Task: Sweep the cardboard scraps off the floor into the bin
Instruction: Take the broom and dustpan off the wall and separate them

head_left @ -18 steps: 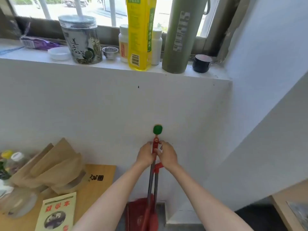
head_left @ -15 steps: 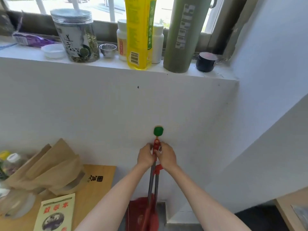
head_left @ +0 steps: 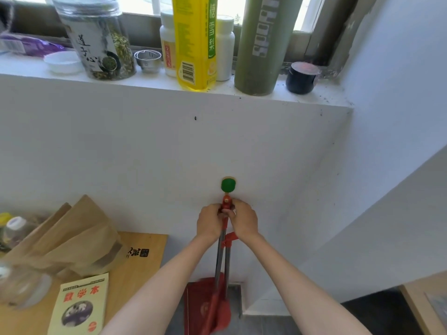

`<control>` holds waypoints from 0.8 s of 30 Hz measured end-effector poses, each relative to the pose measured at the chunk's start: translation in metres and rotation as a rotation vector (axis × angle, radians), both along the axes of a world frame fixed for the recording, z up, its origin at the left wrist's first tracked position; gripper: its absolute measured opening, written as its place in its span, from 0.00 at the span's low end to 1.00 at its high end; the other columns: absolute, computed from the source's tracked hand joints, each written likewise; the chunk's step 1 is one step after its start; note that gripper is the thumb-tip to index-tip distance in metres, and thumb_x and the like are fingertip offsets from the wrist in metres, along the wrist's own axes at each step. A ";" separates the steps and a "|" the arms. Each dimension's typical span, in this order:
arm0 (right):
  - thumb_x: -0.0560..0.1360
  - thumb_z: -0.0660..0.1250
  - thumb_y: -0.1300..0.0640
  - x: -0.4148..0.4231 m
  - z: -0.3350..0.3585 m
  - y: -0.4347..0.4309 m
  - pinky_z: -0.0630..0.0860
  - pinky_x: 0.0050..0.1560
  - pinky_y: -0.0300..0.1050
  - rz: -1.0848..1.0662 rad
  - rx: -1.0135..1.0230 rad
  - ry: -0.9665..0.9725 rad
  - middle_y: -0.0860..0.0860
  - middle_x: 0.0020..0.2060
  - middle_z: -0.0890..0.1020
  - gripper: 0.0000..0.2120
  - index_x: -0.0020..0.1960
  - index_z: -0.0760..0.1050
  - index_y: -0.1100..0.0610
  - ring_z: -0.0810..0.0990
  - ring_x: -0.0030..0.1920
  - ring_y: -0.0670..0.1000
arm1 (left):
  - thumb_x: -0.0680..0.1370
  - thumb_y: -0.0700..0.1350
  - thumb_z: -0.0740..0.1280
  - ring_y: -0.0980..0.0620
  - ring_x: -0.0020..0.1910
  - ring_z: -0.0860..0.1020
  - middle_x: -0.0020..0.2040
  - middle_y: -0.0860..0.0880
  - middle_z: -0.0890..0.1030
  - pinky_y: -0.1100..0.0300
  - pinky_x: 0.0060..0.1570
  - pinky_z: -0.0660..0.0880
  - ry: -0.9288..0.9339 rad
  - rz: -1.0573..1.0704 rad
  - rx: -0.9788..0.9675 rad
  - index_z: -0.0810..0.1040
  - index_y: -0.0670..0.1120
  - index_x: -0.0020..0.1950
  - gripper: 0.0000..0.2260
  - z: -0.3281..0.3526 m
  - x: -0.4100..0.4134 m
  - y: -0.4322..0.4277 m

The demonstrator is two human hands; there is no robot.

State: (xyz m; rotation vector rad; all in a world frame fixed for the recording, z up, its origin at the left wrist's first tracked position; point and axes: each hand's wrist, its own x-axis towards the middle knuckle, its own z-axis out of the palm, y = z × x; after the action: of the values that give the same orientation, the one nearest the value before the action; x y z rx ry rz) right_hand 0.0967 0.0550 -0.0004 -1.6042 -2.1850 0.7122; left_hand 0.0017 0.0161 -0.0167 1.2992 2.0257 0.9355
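A red broom and dustpan set stands against the white wall, its two grey metal handles [head_left: 223,257] rising side by side to a red top end [head_left: 226,201] just below a green wall hook [head_left: 228,185]. The red dustpan [head_left: 196,308] and broom head [head_left: 221,313] rest on the grey floor. My left hand [head_left: 210,223] and my right hand [head_left: 244,220] are both closed around the tops of the handles, touching each other. No cardboard scraps or bin show in view.
A wooden table [head_left: 142,264] at the left holds brown paper bags [head_left: 70,240], a yellow booklet [head_left: 81,305] and bottles. The windowsill above carries a jar [head_left: 96,37], a yellow bottle [head_left: 196,42], a green flask [head_left: 261,44] and a dark cup [head_left: 301,77]. Another table corner [head_left: 425,303] sits lower right.
Both hands stay clasped on the handle tops under the hook. The view has drifted slightly; the hands sit a little closer to the red top end.
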 end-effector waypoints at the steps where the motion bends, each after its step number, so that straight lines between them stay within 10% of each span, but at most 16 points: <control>1: 0.76 0.64 0.52 0.000 0.002 0.000 0.76 0.45 0.48 0.003 0.007 -0.002 0.50 0.44 0.84 0.07 0.47 0.78 0.54 0.81 0.46 0.52 | 0.76 0.37 0.61 0.49 0.36 0.79 0.35 0.49 0.81 0.59 0.34 0.69 0.004 -0.002 0.012 0.76 0.49 0.36 0.11 0.001 0.000 0.000; 24: 0.77 0.64 0.52 0.025 0.026 -0.043 0.79 0.48 0.52 0.150 0.011 0.126 0.51 0.45 0.83 0.08 0.51 0.75 0.56 0.82 0.44 0.52 | 0.76 0.35 0.59 0.45 0.41 0.81 0.41 0.44 0.83 0.51 0.41 0.77 0.099 -0.101 0.077 0.81 0.40 0.46 0.11 0.032 0.005 -0.047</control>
State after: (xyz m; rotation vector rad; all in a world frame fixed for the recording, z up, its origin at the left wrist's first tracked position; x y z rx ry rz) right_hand 0.1212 0.0123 0.0252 -1.3614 -2.2299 0.8187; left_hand 0.0069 -0.0314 0.0149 1.5020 1.9946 0.9277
